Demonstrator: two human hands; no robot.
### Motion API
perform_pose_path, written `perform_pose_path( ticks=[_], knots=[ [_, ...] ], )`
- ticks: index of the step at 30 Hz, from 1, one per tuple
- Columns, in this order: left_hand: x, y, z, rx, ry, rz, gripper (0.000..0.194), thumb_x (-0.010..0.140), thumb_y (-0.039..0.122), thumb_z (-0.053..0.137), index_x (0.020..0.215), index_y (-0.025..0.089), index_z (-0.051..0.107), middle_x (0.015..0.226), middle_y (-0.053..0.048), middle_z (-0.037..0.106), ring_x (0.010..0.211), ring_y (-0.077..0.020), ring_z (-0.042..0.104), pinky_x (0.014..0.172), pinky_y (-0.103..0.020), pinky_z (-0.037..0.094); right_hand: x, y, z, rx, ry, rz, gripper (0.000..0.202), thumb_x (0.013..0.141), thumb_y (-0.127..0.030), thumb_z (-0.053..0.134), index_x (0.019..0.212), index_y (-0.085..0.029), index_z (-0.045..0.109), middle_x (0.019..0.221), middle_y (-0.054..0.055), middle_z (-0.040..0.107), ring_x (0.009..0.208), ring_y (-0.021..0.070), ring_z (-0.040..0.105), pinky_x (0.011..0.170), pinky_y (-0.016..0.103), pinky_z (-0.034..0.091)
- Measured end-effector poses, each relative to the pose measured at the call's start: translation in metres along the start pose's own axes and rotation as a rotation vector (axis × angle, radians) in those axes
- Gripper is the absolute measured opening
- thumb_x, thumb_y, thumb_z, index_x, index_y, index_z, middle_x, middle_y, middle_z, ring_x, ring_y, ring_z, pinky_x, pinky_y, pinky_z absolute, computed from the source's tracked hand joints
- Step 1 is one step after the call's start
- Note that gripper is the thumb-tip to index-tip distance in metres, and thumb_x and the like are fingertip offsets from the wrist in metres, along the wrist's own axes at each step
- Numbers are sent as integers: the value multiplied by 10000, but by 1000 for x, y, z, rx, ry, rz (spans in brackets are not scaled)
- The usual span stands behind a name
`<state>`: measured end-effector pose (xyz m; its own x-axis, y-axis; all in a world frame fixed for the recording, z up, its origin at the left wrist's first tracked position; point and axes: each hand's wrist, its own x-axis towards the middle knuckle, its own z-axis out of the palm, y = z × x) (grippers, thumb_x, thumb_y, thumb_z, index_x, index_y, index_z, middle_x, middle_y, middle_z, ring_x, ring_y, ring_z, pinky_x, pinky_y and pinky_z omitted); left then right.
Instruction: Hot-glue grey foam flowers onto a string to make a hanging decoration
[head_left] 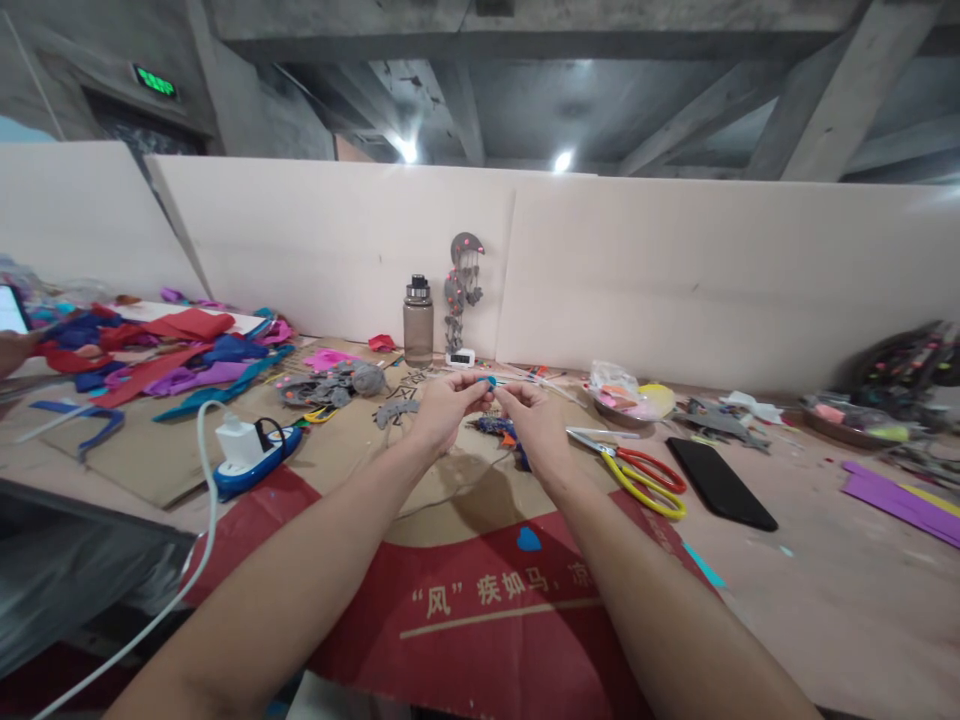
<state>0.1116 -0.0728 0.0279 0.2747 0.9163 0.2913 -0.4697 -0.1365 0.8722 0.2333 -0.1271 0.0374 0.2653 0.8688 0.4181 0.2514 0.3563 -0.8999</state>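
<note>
My left hand and my right hand meet at the centre, above the cardboard. Between their fingertips is a small blue piece, pinched from both sides. Beneath and behind the hands lies a dark blue and orange bundle, partly hidden by the right hand. A blue scrap rests on the red part of the cardboard. Red and yellow scissors lie just right of my right hand. Grey felt pieces are left of my left hand.
A black phone lies at the right. Behind stand a bottle and a grey hanging ornament. Coloured cloth and a blue power strip with a white cable are at left. Another person's hand shows at the far left.
</note>
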Motion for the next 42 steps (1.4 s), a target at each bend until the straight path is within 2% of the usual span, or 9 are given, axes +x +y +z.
perform_pose_path(
  ticks=[7,13,17,22,30,34,37,42],
  knots=[
    [-5,3,3,22,-60,-24,214,652,251,786,765,102,684,666,-20,632,584,-81,570,586,-221,479,0,2,-2,-87,27,-9,232,733,-400,605,687,-177,651,598,-14,581,565,124,447,551,250,336],
    [-3,2,3,21,-67,-7,212,665,215,778,803,93,674,680,-25,641,592,-83,583,624,-237,511,0,4,-3,-143,31,18,227,740,-403,598,705,-186,654,568,-28,555,529,123,431,523,250,321],
    [-1,1,0,56,-14,-2,222,651,203,794,794,99,661,647,-13,627,549,-80,579,569,-223,509,-1,3,-4,-238,33,-56,218,757,-385,587,670,-191,632,541,-31,518,520,124,422,525,255,307],
    [-1,1,0,87,-7,-30,247,679,264,792,796,112,635,628,-28,642,525,-109,609,530,-237,519,-2,2,-4,-364,51,-146,198,787,-346,580,670,-199,643,570,-16,556,526,126,436,560,266,312],
    [2,0,-3,131,14,10,187,668,175,771,796,110,652,677,-35,678,588,-116,638,659,-284,561,-3,7,-5,-428,52,-244,141,813,-314,593,742,-225,676,673,7,608,602,150,479,632,283,329],
    [2,1,-6,225,-33,23,168,664,208,755,770,107,672,666,-35,678,592,-117,628,667,-284,555,-3,9,-6,-460,27,-325,128,825,-288,589,753,-235,679,717,15,621,647,160,493,651,285,332],
    [1,2,-6,321,-90,46,161,679,246,731,756,112,686,687,-35,686,618,-117,628,690,-282,552,-2,10,-7,-583,24,-370,147,847,-270,564,769,-228,681,714,19,607,672,166,494,661,284,335],
    [2,1,-6,432,-164,73,146,700,212,660,806,126,710,723,-26,702,657,-124,643,719,-284,556,-1,9,-8,-768,41,-345,175,877,-257,528,819,-214,688,770,32,627,737,174,531,696,284,359]
  ],
)
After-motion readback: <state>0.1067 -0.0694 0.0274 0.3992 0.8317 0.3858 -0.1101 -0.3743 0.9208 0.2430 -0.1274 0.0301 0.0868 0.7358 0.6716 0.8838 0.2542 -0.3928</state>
